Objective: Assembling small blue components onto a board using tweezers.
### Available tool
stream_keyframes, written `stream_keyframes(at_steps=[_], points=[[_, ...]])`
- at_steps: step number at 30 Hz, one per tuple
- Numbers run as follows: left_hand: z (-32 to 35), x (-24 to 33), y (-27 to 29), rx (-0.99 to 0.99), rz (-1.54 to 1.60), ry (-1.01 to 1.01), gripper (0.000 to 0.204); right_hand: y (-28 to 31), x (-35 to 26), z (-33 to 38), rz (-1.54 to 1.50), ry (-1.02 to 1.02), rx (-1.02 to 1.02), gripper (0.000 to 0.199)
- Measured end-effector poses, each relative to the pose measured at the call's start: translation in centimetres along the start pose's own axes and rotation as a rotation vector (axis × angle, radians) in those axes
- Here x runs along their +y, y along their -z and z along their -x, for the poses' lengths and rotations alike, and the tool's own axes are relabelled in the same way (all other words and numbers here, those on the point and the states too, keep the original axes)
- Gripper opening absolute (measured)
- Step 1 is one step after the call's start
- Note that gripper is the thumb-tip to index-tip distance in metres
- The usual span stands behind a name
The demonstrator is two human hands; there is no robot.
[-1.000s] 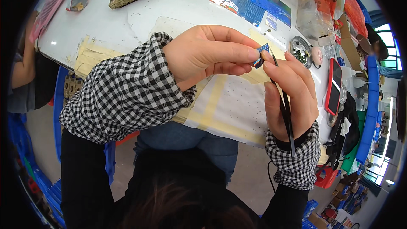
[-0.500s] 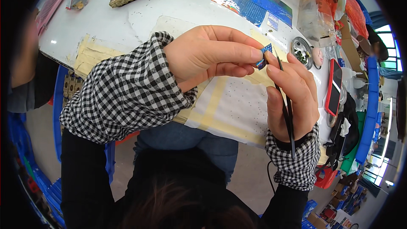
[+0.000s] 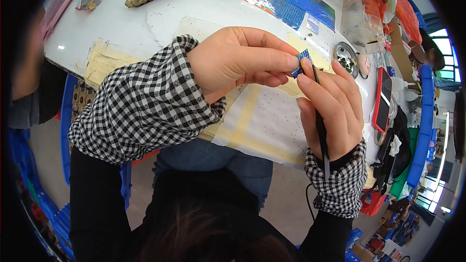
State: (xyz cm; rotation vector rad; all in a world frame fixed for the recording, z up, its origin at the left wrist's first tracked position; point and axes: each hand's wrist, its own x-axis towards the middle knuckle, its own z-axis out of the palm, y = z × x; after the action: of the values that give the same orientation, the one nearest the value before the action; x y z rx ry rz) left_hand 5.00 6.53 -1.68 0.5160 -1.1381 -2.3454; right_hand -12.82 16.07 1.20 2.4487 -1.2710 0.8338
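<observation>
Left hand (image 3: 238, 63) pinches a tiny blue chip (image 3: 301, 62) right above the dotted mat (image 3: 272, 121), right hand (image 3: 330, 111) clamped on a black tool (image 3: 320, 126) touching it.

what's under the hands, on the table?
A white sheet edged with yellowish tape lies under the left hand and right hand. Its middle is covered by them.

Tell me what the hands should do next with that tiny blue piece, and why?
Probably ease the thin black tool in the right hand a touch closer. Its tip already sits at the small blue rectangular piece, pinched by the left hand, so only a fine nudge seems needed.
</observation>
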Motion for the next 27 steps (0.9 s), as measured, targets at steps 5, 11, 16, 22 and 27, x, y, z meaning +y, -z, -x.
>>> stream_keyframes(at_steps=[5,11,16,22,27], points=[[0.03,0.21,-0.45,0.023,-0.037,0.011,0.015,0.22,0.33,0.28,-0.1,-0.039,0.01,0.032],[0.14,0.18,-0.23,0.053,-0.096,0.015,0.017,0.69,0.26,0.35,-0.182,-0.12,0.041,0.034],[0.06,0.19,-0.24,0.076,-0.087,0.018,0.016,0.49,0.4,0.38,-0.217,-0.124,0.048,0.036],[0.01,0.21,-0.28,0.085,-0.074,0.006,0.016,0.27,0.56,0.27,-0.139,-0.08,0.012,0.042],[0.06,0.2,-0.29,0.071,-0.08,0.003,0.016,0.26,0.45,0.17,-0.106,-0.058,-0.003,0.04]])
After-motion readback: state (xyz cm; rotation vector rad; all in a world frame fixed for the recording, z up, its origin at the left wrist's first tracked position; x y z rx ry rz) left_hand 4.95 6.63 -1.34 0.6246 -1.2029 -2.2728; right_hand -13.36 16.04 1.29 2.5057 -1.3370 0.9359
